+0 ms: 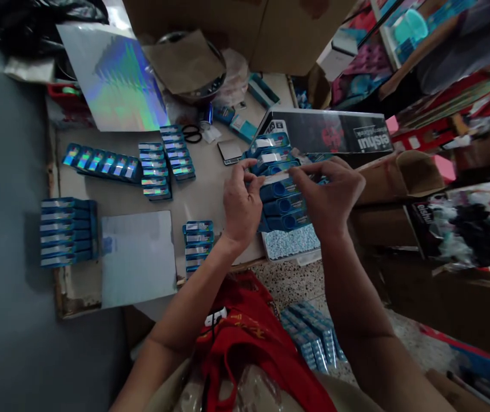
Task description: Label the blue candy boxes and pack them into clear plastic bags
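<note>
My left hand (pixel 243 207) and my right hand (pixel 331 191) are both closed in a pinch at opposite ends of a narrow whitish strip (pixel 277 177). The strip lies across a row of small blue boxes (pixel 284 205) with round dark-blue marks on their fronts. Boxes at the far end of this row have pale silvery strips on them. Under the near end sits a clear tub of small pale-blue beads (pixel 291 243). Left of my left forearm stands a short stack of similar blue boxes (pixel 199 238). My fingers hide the strip's ends.
On the table lie more blue box rows (pixel 68 232), a shiny holographic sheet (pixel 116 80), a white sheet (pixel 138 257) and black-handled scissors (pixel 192 134). A long black carton (pixel 334 131) is behind my right hand. Another person's arm (pixel 420 54) shows at upper right.
</note>
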Demonstrator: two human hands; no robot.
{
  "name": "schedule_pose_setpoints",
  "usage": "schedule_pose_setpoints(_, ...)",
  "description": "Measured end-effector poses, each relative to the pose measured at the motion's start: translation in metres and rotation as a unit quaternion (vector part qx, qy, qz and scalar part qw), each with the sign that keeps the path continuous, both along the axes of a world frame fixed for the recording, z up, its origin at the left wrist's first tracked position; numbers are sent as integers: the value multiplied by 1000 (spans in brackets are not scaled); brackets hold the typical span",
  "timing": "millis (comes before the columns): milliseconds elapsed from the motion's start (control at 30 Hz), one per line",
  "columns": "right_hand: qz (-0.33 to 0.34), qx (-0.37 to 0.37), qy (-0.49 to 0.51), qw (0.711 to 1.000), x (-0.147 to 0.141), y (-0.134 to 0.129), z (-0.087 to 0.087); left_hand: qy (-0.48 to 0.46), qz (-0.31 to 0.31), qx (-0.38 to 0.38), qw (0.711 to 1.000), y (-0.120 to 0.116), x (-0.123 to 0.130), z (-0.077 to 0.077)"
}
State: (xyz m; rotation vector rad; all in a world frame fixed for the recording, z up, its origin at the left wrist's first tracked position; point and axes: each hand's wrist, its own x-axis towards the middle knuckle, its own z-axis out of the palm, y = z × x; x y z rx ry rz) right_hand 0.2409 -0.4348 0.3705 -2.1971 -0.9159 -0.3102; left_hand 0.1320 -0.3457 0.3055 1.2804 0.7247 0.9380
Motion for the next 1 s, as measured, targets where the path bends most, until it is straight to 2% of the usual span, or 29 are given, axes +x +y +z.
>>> schedule_pose_setpoints(200,6,-11,37,999,17,11,-9,27,-2,8,1000,14,14,-4)
schedule_pose_setpoints(367,15,-12,59,998,24,10,-15,28,-16,3,999,15,15,-5)
schedule_pose_setpoints(567,18,-30,65,997,27,9,-21,24,-1,-11,1000,15,19,-10)
schedule_pose_setpoints(733,-31,-11,91,995,35,11,-31,-23,-22,-92,995,7,27,-25)
schedule_pose_setpoints(833,-57,-4,97,994,38,11,-36,-45,1,-121,992,-2,33,-30)
schedule_pose_setpoints(1000,-68,15,125,990,37,13,-39,-22,57,-129,990,-12,36,-29)
